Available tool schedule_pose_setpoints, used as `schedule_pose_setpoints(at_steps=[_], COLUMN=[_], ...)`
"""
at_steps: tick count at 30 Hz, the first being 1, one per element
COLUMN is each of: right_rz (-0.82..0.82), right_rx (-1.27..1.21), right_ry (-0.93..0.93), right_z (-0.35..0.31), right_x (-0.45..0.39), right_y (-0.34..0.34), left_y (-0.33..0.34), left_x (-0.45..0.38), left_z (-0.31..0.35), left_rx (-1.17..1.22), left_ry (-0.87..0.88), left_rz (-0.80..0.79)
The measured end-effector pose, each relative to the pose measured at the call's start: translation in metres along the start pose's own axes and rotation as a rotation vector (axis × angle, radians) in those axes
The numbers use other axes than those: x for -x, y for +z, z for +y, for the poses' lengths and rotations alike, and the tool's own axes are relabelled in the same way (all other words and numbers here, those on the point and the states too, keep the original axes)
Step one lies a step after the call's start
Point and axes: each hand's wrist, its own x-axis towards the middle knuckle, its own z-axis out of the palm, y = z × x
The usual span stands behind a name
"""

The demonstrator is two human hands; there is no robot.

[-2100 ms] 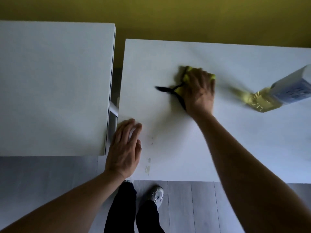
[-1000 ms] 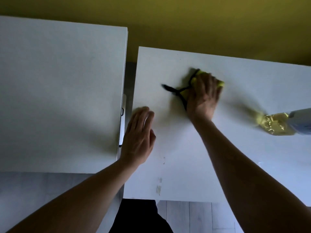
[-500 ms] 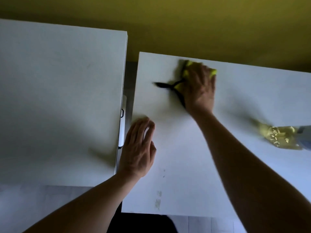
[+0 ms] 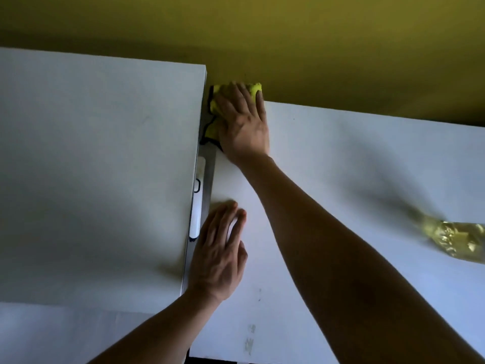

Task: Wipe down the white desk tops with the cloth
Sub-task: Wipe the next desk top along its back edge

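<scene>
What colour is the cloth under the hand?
The cloth is bright yellow with a black edge, seen in the head view under the right hand.

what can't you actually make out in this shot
Head view, the only one:
- cloth: mostly hidden under the right hand; only yellow edges with dark trim show.
- far left corner of the right desk: covered by that hand and the cloth.
- bottle: cut off by the right edge and blurred, no label visible.
- marks near the front edge: too faint to tell stain from scuff.
- desk surface under the left hand: hidden by the palm.
</scene>
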Motion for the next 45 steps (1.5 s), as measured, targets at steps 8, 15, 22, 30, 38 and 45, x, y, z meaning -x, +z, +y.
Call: schedule_pose_setpoints(at_steps=[8, 15, 22, 30, 38, 45], right_rz=[0.078, 0.137, 0.007, 0.073, 0.175, 0.133], right_rx=[0.110, 0.178, 0.026, 0.054, 0.158, 0.110], right_ry=[0.168, 0.548, 0.009, 0.262, 0.787, 0.287], right_z=[0.135, 0.206, 0.055, 0.170, 0.275, 0.176], right_x=[0.033, 0.058, 0.063, 0.088, 0.098, 0.093], right_y=[-0.056, -0.103, -0.048, -0.090, -0.152, -0.099], left_y=[-0.003, -0.002, -0.003, -0.003, 0.022, 0.024], left_x=[-0.003, -0.003, -0.001, -0.051, -0.073, -0.076], left_z=[0.001, 0.004, 0.004, 0.038, 0.058, 0.058], left_rx=[0.017, 0.007, -0.046, -0.102, -0.130, -0.123], left_ry=[0.012, 0.003, 0.004, 0.003, 0.051, 0.053], left_rz=[0.024, 0.050, 0.044, 0.022, 0.037, 0.039])
